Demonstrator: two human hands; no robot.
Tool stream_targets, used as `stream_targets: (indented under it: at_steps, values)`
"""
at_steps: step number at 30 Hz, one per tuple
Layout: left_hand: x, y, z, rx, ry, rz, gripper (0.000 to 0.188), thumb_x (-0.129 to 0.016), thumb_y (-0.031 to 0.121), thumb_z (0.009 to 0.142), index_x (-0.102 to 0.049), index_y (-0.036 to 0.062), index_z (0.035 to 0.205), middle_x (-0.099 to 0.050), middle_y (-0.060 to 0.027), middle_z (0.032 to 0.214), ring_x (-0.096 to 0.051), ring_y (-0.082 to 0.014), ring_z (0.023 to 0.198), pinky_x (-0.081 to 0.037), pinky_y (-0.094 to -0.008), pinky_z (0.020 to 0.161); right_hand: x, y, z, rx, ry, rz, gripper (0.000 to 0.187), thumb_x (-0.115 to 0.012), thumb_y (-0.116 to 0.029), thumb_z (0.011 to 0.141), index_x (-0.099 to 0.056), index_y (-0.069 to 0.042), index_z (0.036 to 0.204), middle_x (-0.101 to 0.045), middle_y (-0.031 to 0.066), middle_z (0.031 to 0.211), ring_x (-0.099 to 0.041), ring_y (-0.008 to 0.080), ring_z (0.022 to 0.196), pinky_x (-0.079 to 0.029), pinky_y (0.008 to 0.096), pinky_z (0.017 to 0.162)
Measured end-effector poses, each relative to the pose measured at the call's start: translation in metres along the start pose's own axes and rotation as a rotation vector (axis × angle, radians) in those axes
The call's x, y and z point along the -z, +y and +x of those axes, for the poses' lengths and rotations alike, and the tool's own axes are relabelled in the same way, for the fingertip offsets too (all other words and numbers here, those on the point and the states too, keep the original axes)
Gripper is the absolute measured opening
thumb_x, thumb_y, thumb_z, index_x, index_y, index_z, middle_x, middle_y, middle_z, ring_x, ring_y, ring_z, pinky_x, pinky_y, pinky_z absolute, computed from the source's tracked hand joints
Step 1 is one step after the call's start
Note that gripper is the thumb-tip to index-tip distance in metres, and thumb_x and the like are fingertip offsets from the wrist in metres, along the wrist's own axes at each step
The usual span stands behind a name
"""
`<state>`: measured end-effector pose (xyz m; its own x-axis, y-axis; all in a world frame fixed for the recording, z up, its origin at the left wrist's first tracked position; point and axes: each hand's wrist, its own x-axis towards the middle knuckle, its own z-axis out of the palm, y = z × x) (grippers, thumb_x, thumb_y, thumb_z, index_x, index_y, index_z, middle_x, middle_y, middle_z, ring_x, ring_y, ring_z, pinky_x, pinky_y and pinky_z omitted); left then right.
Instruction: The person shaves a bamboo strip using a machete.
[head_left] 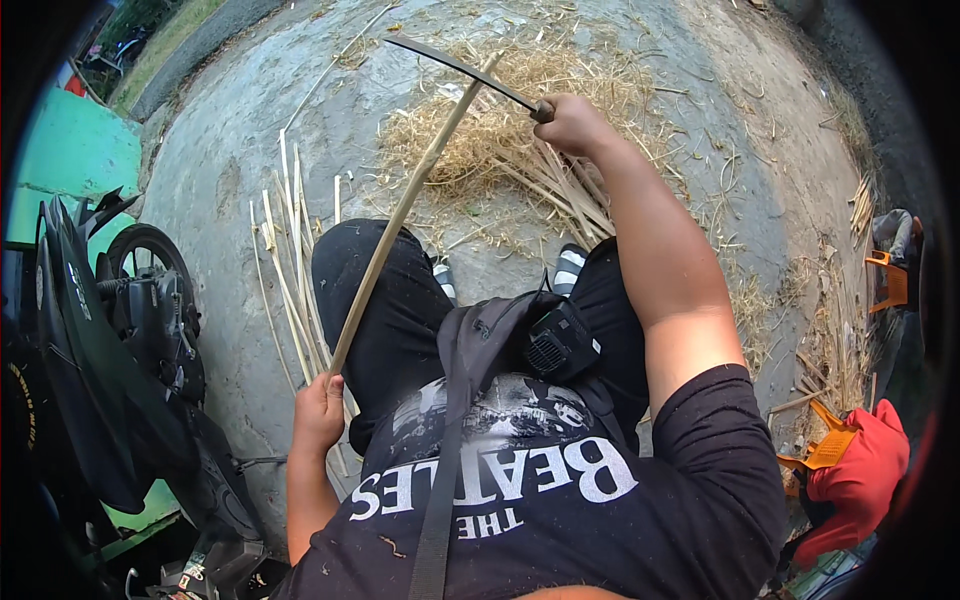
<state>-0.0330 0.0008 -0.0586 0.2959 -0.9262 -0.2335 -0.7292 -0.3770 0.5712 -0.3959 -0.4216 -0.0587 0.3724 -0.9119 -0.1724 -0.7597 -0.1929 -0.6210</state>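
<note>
currently the left hand (319, 411) grips a pale wooden strip (406, 205), the right hand (576, 126) a long knife (456, 63).

Rough grey ground (225, 190), seen from above.
From my remote seat I see a heap of straw-coloured shavings (430, 150) ahead, flat strips (562, 192) sticking out of its near side, slender sticks (297, 285) grouped loosely at left, and more slats (843, 320) along the right.
</note>
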Motion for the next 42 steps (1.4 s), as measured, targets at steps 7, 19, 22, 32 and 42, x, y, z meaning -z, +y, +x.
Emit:
stream_targets:
  at_steps: [7, 19, 22, 32, 42]
  values:
    - [0.000, -0.006, -0.002, 0.033, -0.063, -0.069, 0.045, -0.053, 0.042, 0.107, -0.063, -0.0003, 0.095, -0.055, -0.0183, 0.061, -0.056, -0.0328, 0.055, -0.043, -0.0436, 0.056, -0.008, -0.038, -0.027, 0.125, 0.090, -0.176, 0.023, -0.070, -0.028, 0.085, -0.073, -0.013, 0.102, -0.074, 0.0143, 0.102, -0.071, 0.0335, 0.096, -0.057, 0.0423, 0.085]
    - [-0.017, -0.009, -0.013, -0.065, 0.138, 0.156, 0.041, -0.053, 0.035, 0.106, -0.055, 0.0007, 0.084, -0.056, -0.0237, 0.065, -0.060, -0.0484, 0.065, -0.043, -0.0511, 0.056, 0.025, 0.036, 0.003, -0.133, 0.216, 0.305, 0.050, -0.075, -0.027, 0.079, -0.067, -0.001, 0.120, -0.072, 0.0153, 0.106, -0.070, 0.0254, 0.094, -0.055, 0.0396, 0.083]
    - [-0.020, -0.010, -0.012, -0.002, 0.127, 0.069, 0.043, -0.052, 0.037, 0.107, -0.054, 0.0002, 0.085, -0.056, -0.0235, 0.065, -0.059, -0.0472, 0.063, -0.042, -0.0498, 0.055, 0.028, 0.041, 0.005, -0.063, 0.238, 0.353, 0.051, -0.077, -0.028, 0.077, -0.066, 0.000, 0.118, -0.071, 0.0138, 0.105, -0.068, 0.0230, 0.092, -0.054, 0.0366, 0.081]
    - [-0.015, -0.028, 0.001, -0.062, 0.001, -0.079, 0.049, -0.049, 0.044, 0.108, -0.059, -0.0006, 0.093, -0.051, -0.0145, 0.063, -0.051, -0.0261, 0.057, -0.042, -0.0417, 0.057, 0.046, 0.015, -0.022, 0.235, 0.536, 0.362, 0.045, -0.071, -0.037, 0.090, -0.062, -0.001, 0.116, -0.072, 0.0142, 0.095, -0.069, 0.0233, 0.085, -0.055, 0.0363, 0.077]
    - [-0.022, -0.025, 0.004, -0.056, 0.016, -0.137, 0.046, -0.050, 0.042, 0.109, -0.058, -0.0005, 0.093, -0.049, -0.0095, 0.063, -0.047, -0.0175, 0.058, -0.040, -0.0382, 0.055, 0.054, 0.014, -0.031, 0.184, 0.276, 0.940, 0.053, -0.072, -0.020, 0.086, -0.047, -0.003, 0.129, -0.063, 0.0108, 0.098, -0.064, 0.0191, 0.080, -0.058, 0.0389, 0.084]
